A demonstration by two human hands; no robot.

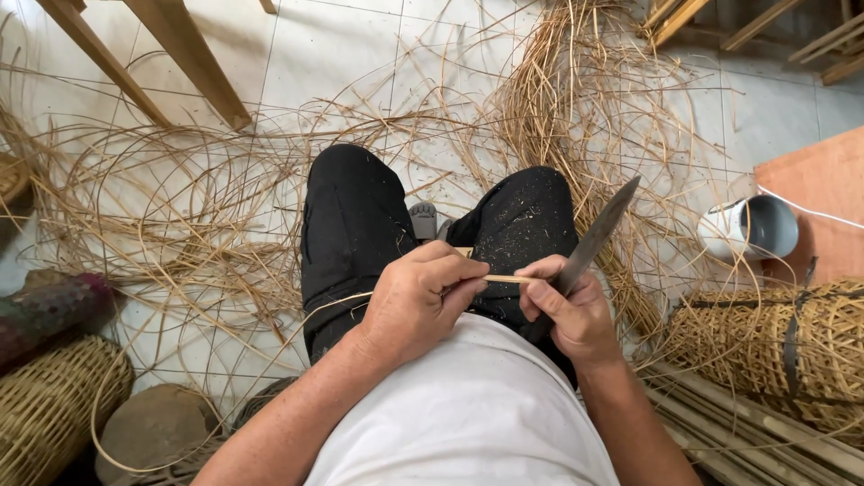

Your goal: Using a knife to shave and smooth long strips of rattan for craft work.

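Your left hand (416, 301) pinches a thin bamboo strip (504, 279) between thumb and fingers, closed tight on it. The strip pokes out of those fingers toward your right hand (576, 310) and ends just at its thumb. Your right hand is wrapped around the handle of a long knife (598, 236), and the blade points up and away from your fingers. It looks like the blade touches the strip near your right thumb, but your fingers hide that spot, so I cannot be sure. The strip looks very light and thin. It is likely stiff along its length, yet easy to bend or snap, and its edges may be sharp. Hold it close to the blade so it does not wobble. Loose dry strips (180, 207) lie all over the floor past your knees (351, 180), with a woven basket (774, 337) beside your right hand.
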